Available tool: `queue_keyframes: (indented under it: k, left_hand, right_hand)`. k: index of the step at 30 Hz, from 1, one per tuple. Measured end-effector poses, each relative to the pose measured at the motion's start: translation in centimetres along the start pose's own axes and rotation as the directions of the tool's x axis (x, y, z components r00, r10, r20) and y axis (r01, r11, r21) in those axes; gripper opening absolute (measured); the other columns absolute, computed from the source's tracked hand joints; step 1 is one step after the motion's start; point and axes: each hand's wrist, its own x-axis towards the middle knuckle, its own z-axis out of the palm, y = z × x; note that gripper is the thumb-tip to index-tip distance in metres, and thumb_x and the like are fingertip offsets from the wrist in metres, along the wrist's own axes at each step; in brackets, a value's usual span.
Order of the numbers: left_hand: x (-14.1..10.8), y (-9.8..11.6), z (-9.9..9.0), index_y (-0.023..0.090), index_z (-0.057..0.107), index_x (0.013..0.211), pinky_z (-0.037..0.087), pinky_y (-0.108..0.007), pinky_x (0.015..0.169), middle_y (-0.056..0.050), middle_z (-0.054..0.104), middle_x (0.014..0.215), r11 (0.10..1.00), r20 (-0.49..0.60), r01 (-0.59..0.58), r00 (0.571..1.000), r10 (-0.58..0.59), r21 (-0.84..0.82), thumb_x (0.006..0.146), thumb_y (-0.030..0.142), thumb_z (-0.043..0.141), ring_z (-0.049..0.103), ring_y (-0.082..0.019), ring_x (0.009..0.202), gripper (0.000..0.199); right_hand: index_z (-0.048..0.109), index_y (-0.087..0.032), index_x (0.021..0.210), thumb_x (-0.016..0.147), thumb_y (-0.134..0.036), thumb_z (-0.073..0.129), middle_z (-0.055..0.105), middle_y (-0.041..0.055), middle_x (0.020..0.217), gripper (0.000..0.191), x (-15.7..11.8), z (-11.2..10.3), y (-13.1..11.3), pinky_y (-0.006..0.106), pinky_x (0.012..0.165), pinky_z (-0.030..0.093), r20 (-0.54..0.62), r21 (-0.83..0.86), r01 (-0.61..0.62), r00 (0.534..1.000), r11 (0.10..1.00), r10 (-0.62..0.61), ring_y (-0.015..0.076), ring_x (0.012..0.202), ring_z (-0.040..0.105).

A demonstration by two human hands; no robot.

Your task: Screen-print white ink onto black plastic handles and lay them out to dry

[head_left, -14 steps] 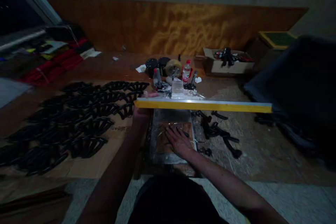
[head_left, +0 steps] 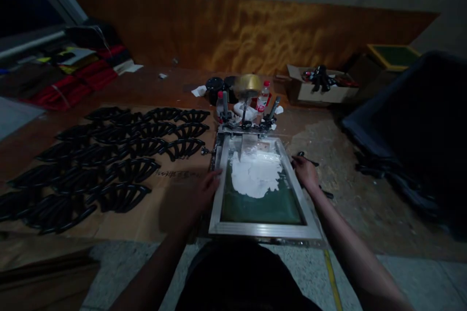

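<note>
A metal-framed screen [head_left: 266, 230] with green mesh lies flat in front of me, hinged at its far edge by clamps [head_left: 246, 127]. White paste [head_left: 255, 175] covers the upper middle of the mesh, and a pale squeegee blade [head_left: 248, 146] stands in it. My left hand [head_left: 206, 189] is at the left side of the frame, fingertips by the rail; its grip is too dark to make out. Beyond the right rail, my right hand [head_left: 305, 173] has its fingers closed around or over black pieces on the table; exactly what it holds is hidden.
Rows of black curved pieces [head_left: 124, 170] lie on cardboard at the left. Bottles [head_left: 263, 97] and black tubs [head_left: 214, 88] stand behind the clamps. An open box [head_left: 317, 90] is at the back right, a dark cloth-like heap [head_left: 408, 146] at the right.
The frame, raised edge-on before, now lies down flat. My right hand has left the board beneath it and moved right to the black pieces. My left hand has come down and nearer.
</note>
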Motion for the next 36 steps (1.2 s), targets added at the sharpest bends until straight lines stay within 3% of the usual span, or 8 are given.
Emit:
queue_keyframes:
  k: [3,5,9,12,19,24,29,36]
  left_hand:
    - [1.0,-3.8,2.3,0.015,0.051,0.142,0.053,-0.032,0.070,-0.006,0.072,0.086,0.997,0.010,0.070,0.998,-0.070,-0.038,0.087,0.035,0.052,0.066,-0.022,0.076,0.059]
    - [2.1,-6.1,3.5,0.011,0.045,0.145,0.052,-0.032,0.068,-0.006,0.071,0.083,0.996,0.029,0.067,0.997,-0.065,-0.055,0.086,0.034,0.051,0.064,-0.021,0.073,0.064]
    - [3.5,-8.8,4.4,0.012,0.046,0.145,0.053,-0.034,0.074,-0.008,0.072,0.092,0.996,0.063,0.051,0.997,-0.047,-0.069,0.086,0.037,0.052,0.066,-0.022,0.080,0.064]
    - [3.8,-9.4,4.4,0.014,0.049,0.142,0.053,-0.037,0.083,-0.011,0.072,0.102,0.995,0.073,0.053,0.996,-0.047,-0.086,0.085,0.038,0.055,0.067,-0.024,0.091,0.062]
    - [3.9,-10.0,4.9,0.013,0.051,0.140,0.055,-0.037,0.081,-0.011,0.073,0.102,0.987,0.063,0.059,0.997,-0.050,-0.147,0.085,0.038,0.055,0.067,-0.024,0.090,0.061]
    - [3.6,-9.7,4.9,0.012,0.053,0.138,0.054,-0.037,0.079,-0.010,0.072,0.093,0.987,0.016,0.045,0.999,-0.043,-0.154,0.084,0.040,0.056,0.067,-0.023,0.084,0.061]
    - [3.2,-9.0,4.7,0.013,0.052,0.139,0.054,-0.036,0.077,-0.011,0.072,0.098,0.983,0.019,0.080,0.997,-0.078,-0.165,0.083,0.039,0.058,0.067,-0.023,0.083,0.062]
    - [1.6,-4.4,2.1,0.019,0.057,0.134,0.053,-0.034,0.070,-0.008,0.074,0.091,0.984,0.008,0.078,0.997,-0.078,-0.158,0.085,0.040,0.056,0.067,-0.025,0.081,0.054]
  right_hand:
    - [0.052,-0.007,0.138,0.090,-0.033,0.056,0.044,0.0211,0.150,0.055,1.9,-0.2,-3.5,0.049,0.109,0.038,-0.077,-0.093,0.188,0.978,0.978,-0.195,0.0338,0.136,0.042]
    - [0.044,-0.008,0.145,0.084,-0.029,0.064,0.035,0.0216,0.155,0.067,2.6,0.6,-7.3,0.048,0.110,0.036,-0.010,-0.184,0.363,0.929,0.913,-0.371,0.0346,0.139,0.036]
    - [0.061,-0.013,0.122,0.085,-0.018,0.057,0.063,0.0175,0.126,0.037,2.2,2.2,-12.0,0.038,0.093,0.046,0.321,-0.280,0.436,0.882,0.855,-0.344,0.0298,0.115,0.057]
    - [0.066,-0.016,0.107,0.087,-0.014,0.051,0.069,0.0126,0.107,0.025,-0.3,3.0,-11.5,0.030,0.081,0.047,0.500,-0.267,0.490,0.807,0.830,-0.315,0.0247,0.099,0.064]
    - [0.067,-0.018,0.104,0.080,-0.009,0.054,0.070,0.0085,0.104,0.029,-4.0,1.5,-8.3,0.030,0.079,0.046,0.620,0.024,0.758,0.500,0.652,-0.605,0.0213,0.096,0.063]
    - [0.067,-0.016,0.101,0.083,-0.011,0.054,0.070,0.0101,0.101,0.023,-3.9,2.2,-8.2,0.032,0.079,0.046,0.494,-0.067,0.697,0.645,0.714,-0.583,0.0232,0.096,0.062]
    - [0.067,-0.016,0.110,0.084,-0.014,0.056,0.071,0.0104,0.105,0.028,-5.7,3.4,-7.3,0.030,0.081,0.047,0.477,0.038,0.739,0.578,0.673,-0.662,0.0217,0.096,0.062]
    - [0.043,-0.026,0.148,0.093,-0.038,0.057,0.067,0.0089,0.124,0.058,2.1,0.4,-10.4,0.033,0.085,0.049,0.213,-0.049,0.417,0.892,0.908,-0.398,0.0250,0.106,0.064]
